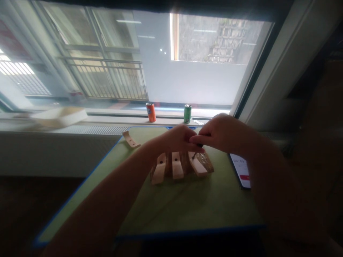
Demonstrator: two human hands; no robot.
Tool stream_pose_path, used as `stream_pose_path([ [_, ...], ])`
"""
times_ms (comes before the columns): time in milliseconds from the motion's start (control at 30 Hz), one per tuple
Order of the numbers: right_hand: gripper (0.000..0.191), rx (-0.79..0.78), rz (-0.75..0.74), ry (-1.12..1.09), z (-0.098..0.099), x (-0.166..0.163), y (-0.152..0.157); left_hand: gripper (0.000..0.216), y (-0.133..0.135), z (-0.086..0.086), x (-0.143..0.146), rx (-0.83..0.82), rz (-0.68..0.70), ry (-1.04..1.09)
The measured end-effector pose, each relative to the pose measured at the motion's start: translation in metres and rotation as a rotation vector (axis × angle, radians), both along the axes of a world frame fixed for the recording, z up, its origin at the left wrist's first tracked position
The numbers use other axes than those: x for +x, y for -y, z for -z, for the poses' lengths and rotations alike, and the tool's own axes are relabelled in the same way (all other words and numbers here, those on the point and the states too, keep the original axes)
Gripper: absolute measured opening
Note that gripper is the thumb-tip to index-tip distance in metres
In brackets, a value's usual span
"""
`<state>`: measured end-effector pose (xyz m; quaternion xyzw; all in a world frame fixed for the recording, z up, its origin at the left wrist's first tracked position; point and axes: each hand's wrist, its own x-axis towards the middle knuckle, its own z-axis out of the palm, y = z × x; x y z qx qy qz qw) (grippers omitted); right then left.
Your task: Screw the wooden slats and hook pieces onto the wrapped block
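A thin dark-shafted tool (194, 155), like a screwdriver, slants down to the hole in the right-hand curved wooden strip (200, 168). My left hand (182, 138) is closed about its upper part. From the other side, my right hand (221, 132) pinches at the tool's top, touching the left fingers. Most of the handle is hidden. Two more curved wooden strips, a middle one (177, 170) and a left one (159, 174), each show a dark hole. All three lie over a brown wooden piece (208, 162), partly covered by the strips and my hands.
A loose curved strip with holes (130, 140) lies at the green board's (171, 210) far left. A phone (242, 172) rests by my right forearm. An orange can (150, 112), a green can (187, 114) and a white tray (61, 117) stand on the windowsill.
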<state>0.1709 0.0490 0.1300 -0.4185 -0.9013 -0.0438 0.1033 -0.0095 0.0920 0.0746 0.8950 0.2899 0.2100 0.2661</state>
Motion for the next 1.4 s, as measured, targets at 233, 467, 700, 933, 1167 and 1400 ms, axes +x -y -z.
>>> stream_pose_path([
  [233,0.036,-0.159,-0.079,-0.061,-0.005,0.003,-0.001,0.023,0.000,0.001,0.000,0.007,-0.009,0.048],
  [467,0.029,-0.137,-0.099,-0.054,-0.009,0.005,0.004,0.025,-0.002,0.002,-0.001,-0.052,0.005,0.078],
  [700,0.028,-0.067,-0.040,-0.086,-0.007,0.007,0.003,0.027,-0.002,0.001,-0.002,-0.051,-0.005,0.050],
  [933,0.027,-0.087,-0.035,-0.074,-0.004,0.011,-0.002,0.028,-0.002,0.003,0.000,-0.015,0.012,0.053],
  [1167,0.023,-0.063,-0.093,-0.060,-0.007,0.012,0.001,0.027,0.000,0.003,0.003,0.080,0.010,0.038],
  [1400,0.046,-0.012,0.180,0.070,0.000,0.022,-0.013,0.027,-0.003,0.004,0.002,0.057,-0.028,0.165],
])
